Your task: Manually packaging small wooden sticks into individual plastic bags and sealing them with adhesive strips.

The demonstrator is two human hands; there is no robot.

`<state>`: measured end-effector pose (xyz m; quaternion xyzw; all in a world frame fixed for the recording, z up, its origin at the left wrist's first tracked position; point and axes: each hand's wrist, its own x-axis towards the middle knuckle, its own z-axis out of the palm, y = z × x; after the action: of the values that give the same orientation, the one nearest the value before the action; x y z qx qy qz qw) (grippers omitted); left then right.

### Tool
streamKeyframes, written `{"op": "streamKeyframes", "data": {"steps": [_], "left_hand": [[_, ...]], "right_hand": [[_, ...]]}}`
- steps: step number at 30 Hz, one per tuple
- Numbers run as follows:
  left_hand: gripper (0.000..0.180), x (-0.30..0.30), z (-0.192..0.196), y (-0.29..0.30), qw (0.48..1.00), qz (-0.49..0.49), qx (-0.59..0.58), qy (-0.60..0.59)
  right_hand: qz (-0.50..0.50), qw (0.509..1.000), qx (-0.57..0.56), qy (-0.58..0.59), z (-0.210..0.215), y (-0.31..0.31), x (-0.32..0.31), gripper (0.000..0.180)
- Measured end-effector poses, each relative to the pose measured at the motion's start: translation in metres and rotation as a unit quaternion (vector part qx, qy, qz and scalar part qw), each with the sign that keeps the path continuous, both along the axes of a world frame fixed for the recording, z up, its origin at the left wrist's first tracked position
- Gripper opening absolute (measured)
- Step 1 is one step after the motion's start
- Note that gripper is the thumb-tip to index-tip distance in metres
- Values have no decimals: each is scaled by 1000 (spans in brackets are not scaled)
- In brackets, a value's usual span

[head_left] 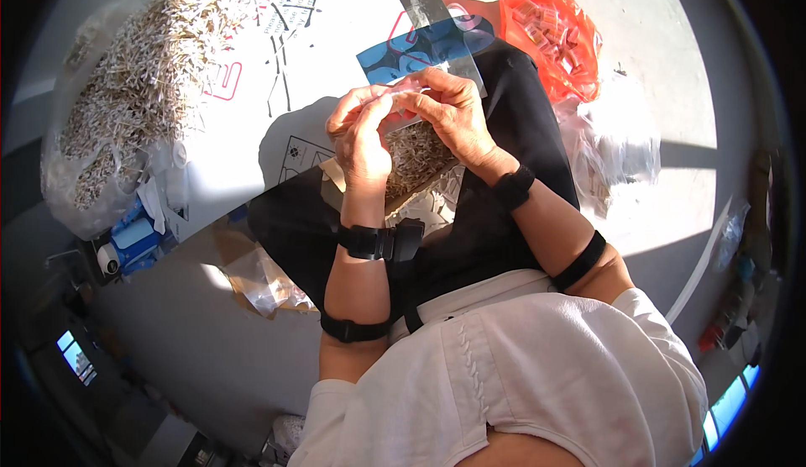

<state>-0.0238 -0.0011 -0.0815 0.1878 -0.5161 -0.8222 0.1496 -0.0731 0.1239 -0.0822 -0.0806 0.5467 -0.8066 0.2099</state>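
My left hand [363, 135] and my right hand [456, 121] meet above my lap, fingers pinched together. Between the fingertips is a small, clear, pinkish piece of plastic [406, 86], mostly covered by the fingers. Both hands appear to grip it; its exact kind does not show. Right below them, an open cardboard box [405, 206] sits at my lap, filled with many short, thin white-and-tan pieces [420, 156]. A blue patterned sheet [407, 54] lies just beyond my fingers, under a clear panel.
A large clear bag [63, 177] of similar thin pieces [155, 72] spills onto the white table [222, 169] at left. Black strips [279, 55] lie there. At right stand a red plastic bag [594, 34] of small clear-pink packets and a clear bag [617, 144]. A blue-white package [133, 238] is at lower left.
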Motion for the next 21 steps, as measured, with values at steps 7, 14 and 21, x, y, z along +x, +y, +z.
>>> {"op": "streamKeyframes", "data": {"steps": [7,14,21], "left_hand": [[13,0,1,-2,998,-38,38,19],[25,8,7,-7,978,-31,-204,21],[21,10,26,-8,986,-14,-164,40]], "right_hand": [[5,999,-50,-17,-1,2,-2,13],[0,998,-44,-35,5,11,-6,19],[35,996,-76,-31,19,16,-9,11]]}}
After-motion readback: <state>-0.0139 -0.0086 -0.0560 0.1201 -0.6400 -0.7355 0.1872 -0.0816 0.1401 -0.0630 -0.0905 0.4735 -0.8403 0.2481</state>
